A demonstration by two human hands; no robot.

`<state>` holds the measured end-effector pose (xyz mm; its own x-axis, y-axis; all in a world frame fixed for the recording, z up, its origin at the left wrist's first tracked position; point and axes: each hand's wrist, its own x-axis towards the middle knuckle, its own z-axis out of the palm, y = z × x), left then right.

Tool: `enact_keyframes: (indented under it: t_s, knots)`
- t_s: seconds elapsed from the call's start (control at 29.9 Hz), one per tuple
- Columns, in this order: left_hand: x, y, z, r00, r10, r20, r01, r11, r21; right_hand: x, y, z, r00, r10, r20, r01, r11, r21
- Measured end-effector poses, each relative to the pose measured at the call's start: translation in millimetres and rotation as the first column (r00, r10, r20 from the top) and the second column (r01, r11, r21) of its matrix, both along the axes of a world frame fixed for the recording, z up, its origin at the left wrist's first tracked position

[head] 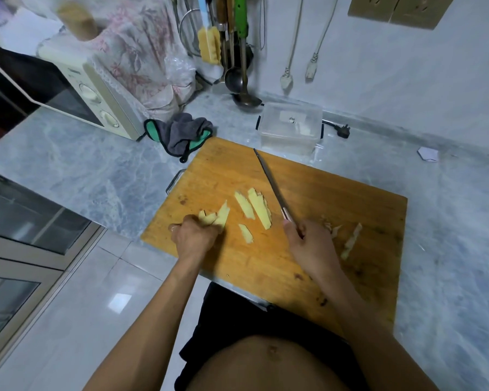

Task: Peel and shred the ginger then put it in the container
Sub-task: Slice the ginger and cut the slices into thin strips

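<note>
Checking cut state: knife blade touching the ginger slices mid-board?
Apart. Head view shows bare board between the knife blade and the ginger slices; right hand grips the handle.

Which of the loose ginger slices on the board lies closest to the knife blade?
The longest slice, the rightmost of the pair lying side by side beside the knife; the small slice lies nearer the person.

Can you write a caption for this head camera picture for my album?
Left hand holds ginger slices on the board; right hand grips the knife.
</note>
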<state>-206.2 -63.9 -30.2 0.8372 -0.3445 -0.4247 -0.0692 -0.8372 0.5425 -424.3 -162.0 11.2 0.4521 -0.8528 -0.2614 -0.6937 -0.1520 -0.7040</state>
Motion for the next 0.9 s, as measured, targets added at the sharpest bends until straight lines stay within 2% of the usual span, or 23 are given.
enact_keyframes:
  t_s: [0.1, 0.2, 0.3, 0.47, 0.6, 0.77, 0.84, 0.9]
  knots:
    - [-8, -18, 5, 0.996, 0.031, -0.084, -0.029, 0.999, 0.023, 2, 7, -4, 1.0, 0.016, 0.002, -0.016, 1.0, 0.025]
    - [-22, -30, 12, 0.996, -0.009, -0.084, 0.005, 0.998, -0.055, 10, 20, -3, 0.999, 0.037, 0.034, -0.039, 0.998, 0.045]
    - [-33, -36, 11, 0.988, -0.157, -0.005, 0.155, 0.979, -0.133, 23, 29, -4, 0.994, -0.023, 0.106, 0.008, 0.99, 0.142]
    - [-28, -24, 0, 0.936, -0.326, 0.131, 0.342, 0.93, -0.134, 36, 32, 3, 0.954, -0.192, 0.229, 0.081, 0.905, 0.418]
    - [-6, -14, -6, 0.907, -0.39, 0.159, 0.412, 0.899, -0.149, 43, 33, 9, 0.933, -0.167, 0.318, 0.015, 0.903, 0.43]
    - [21, -9, -5, 0.863, -0.475, 0.174, 0.503, 0.845, -0.185, 50, 27, 21, 0.931, -0.133, 0.34, -0.027, 0.904, 0.428]
    - [27, -5, -5, 0.798, -0.539, 0.269, 0.59, 0.791, -0.164, 50, 25, 24, 0.943, -0.075, 0.324, -0.061, 0.919, 0.39]
    - [29, -4, -7, 0.609, -0.669, 0.425, 0.765, 0.637, -0.093, 49, 26, 24, 0.952, -0.038, 0.304, -0.07, 0.939, 0.337]
